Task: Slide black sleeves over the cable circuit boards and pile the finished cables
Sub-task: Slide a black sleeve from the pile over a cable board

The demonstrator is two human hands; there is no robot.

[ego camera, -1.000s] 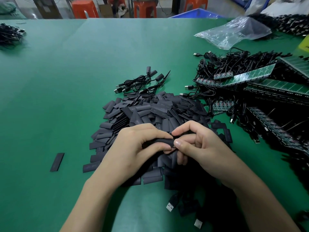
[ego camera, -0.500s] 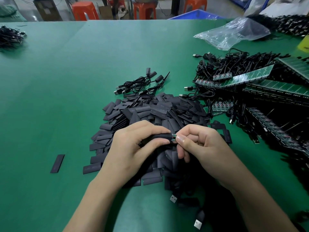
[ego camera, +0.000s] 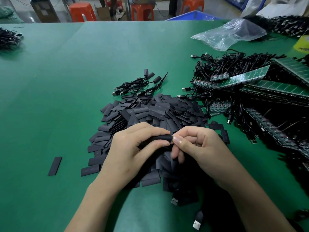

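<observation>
My left hand (ego camera: 133, 148) grips a black sleeve (ego camera: 163, 137) between thumb and fingers, above a heap of flat black sleeves (ego camera: 150, 118). My right hand (ego camera: 199, 148) pinches the small circuit board end (ego camera: 172, 136) at the sleeve's right mouth; most of the board is hidden inside. The cable hangs down toward me, with its USB plug (ego camera: 174, 201) near the table's front. A small pile of sleeved cables (ego camera: 138, 84) lies just beyond the heap.
Bare cables and green circuit board strips (ego camera: 250, 76) crowd the right side. A clear plastic bag (ego camera: 230, 34) lies at the back right. One loose sleeve (ego camera: 55, 165) lies at the left. Another cable bundle (ego camera: 8, 39) sits far left. The green table (ego camera: 66, 81) stretches left.
The sleeve has slid further over the board between my hands. Both hands stay close together, almost in the same place.
</observation>
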